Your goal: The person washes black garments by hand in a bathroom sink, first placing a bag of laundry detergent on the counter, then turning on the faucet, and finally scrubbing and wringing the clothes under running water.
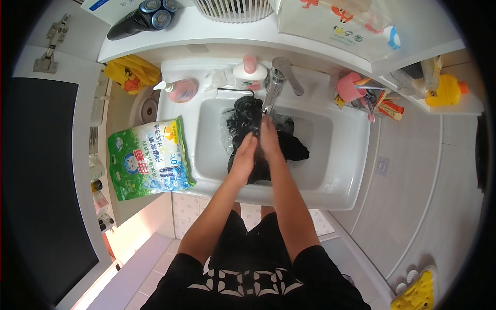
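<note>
A black wet garment (294, 149) lies bunched in the white sink (330, 175), partly in water. Above it, my left hand (245, 153) has its fingers stretched out toward the middle of the basin, palm turned inward. My right hand (268, 135) is beside it, fingers straight and pointing up at the spout of the chrome faucet (279, 77). Water appears to run down between the two hands. Neither hand visibly grips the cloth, though the palms are hidden.
A green and white detergent bag (150, 160) leans at the sink's left edge. Behind the basin stand a pink pump bottle (183, 91) and a white bottle with a pink cap (250, 75). A pink cup (351, 87) is at right. A shelf holds an electric shaver (142, 19).
</note>
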Demonstrator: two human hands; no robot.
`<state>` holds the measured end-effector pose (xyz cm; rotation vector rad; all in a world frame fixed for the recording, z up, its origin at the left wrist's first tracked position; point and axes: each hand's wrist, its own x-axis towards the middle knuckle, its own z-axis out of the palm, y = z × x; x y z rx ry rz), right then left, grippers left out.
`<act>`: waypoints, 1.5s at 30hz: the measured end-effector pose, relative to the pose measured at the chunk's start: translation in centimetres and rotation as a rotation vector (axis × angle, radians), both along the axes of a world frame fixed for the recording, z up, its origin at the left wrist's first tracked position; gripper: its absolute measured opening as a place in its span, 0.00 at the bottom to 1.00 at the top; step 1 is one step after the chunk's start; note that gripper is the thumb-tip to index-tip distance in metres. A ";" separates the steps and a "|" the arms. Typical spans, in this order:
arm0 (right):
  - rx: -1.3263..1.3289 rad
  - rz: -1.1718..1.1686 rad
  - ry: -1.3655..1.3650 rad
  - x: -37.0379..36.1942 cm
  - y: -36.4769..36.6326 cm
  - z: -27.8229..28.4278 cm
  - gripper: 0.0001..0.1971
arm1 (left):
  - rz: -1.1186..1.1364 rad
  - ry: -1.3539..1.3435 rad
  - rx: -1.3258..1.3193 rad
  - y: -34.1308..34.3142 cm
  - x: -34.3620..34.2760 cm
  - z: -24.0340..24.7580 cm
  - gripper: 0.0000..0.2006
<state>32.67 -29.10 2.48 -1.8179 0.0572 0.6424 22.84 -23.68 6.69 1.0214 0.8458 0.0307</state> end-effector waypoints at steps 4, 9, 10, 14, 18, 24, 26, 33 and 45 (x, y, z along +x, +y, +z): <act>0.081 -0.046 0.069 0.7 -2.0 -2.3 0.20 | -0.239 0.076 0.360 -0.3 -0.8 -0.2 0.17; 0.065 -0.027 -0.048 -2.7 -1.3 0.9 0.13 | 0.109 -0.023 0.892 1.0 -1.4 -3.3 0.25; 0.062 -0.031 -0.049 -3.1 -1.8 0.9 0.13 | 0.278 -0.111 0.442 1.3 -0.4 -2.7 0.27; 0.123 0.072 -0.194 -4.6 -2.6 0.8 0.09 | 0.184 -0.165 -0.331 4.1 2.1 -0.2 0.28; -0.046 0.101 -0.474 -6.0 -4.0 -0.1 0.08 | -0.137 -0.092 -0.101 3.3 3.2 0.6 0.15; 0.169 -0.165 -0.402 -6.1 -5.3 0.9 0.25 | -0.196 -0.096 0.363 2.7 4.3 0.6 0.10; 0.336 -0.187 -0.174 -5.4 -5.9 1.9 0.27 | -0.214 0.054 0.674 3.0 4.7 1.0 0.15; 0.263 -0.180 0.252 -2.9 -2.9 5.1 0.40 | 0.090 0.048 0.074 2.2 4.5 0.9 0.18; -0.020 0.001 -0.236 -2.2 -0.7 2.8 0.18 | 0.075 -0.056 -0.130 2.7 1.6 -1.9 0.31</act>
